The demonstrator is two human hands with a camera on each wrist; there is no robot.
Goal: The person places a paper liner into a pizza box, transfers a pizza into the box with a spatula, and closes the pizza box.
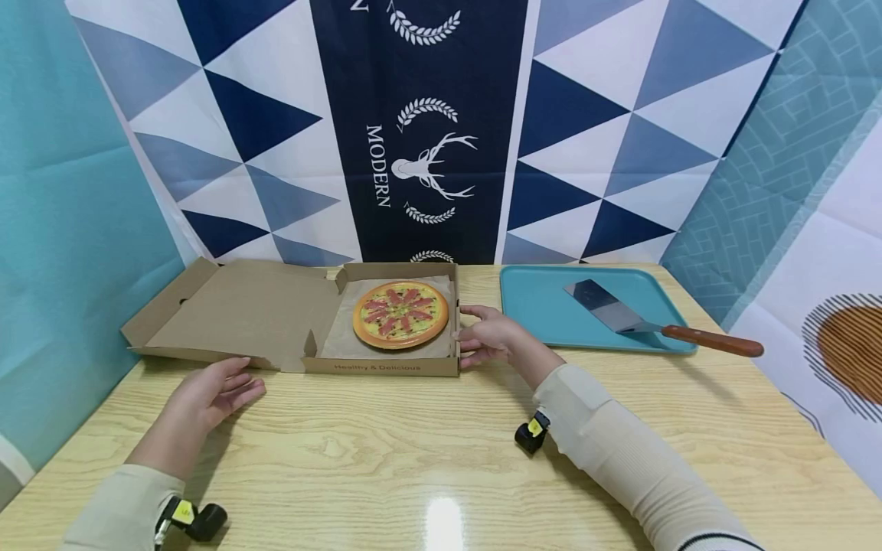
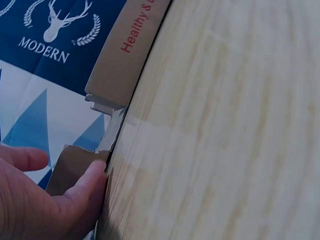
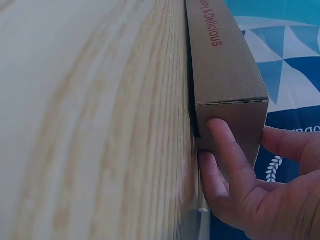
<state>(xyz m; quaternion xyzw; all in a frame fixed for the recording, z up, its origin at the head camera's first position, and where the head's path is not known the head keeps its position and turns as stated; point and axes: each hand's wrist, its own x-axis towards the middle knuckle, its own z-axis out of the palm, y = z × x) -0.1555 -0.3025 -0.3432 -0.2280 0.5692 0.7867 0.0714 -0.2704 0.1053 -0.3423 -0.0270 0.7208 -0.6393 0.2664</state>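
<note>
An opened cardboard pizza box (image 1: 382, 368) lies on the table, its lid (image 1: 255, 306) folded out to the left. On paper inside the tray half sits a round pizza (image 1: 401, 314) with an orange rim and reddish topping strips. My left hand (image 1: 213, 392) is at the lid's front edge, fingers loosely extended; in the left wrist view a fingertip (image 2: 97, 170) meets that edge. At the box's right wall, my right hand (image 1: 488, 337) has its thumb over the rim and fingers against the outside. The right wrist view shows those fingers (image 3: 232, 155) on the cardboard.
A blue tray (image 1: 544, 306) stands at the back right of the wooden table (image 1: 386, 451). Across it lies a metal spatula (image 1: 606, 306), its wooden handle (image 1: 713, 339) jutting past the tray's right edge. Patterned cloths hang behind and at both sides.
</note>
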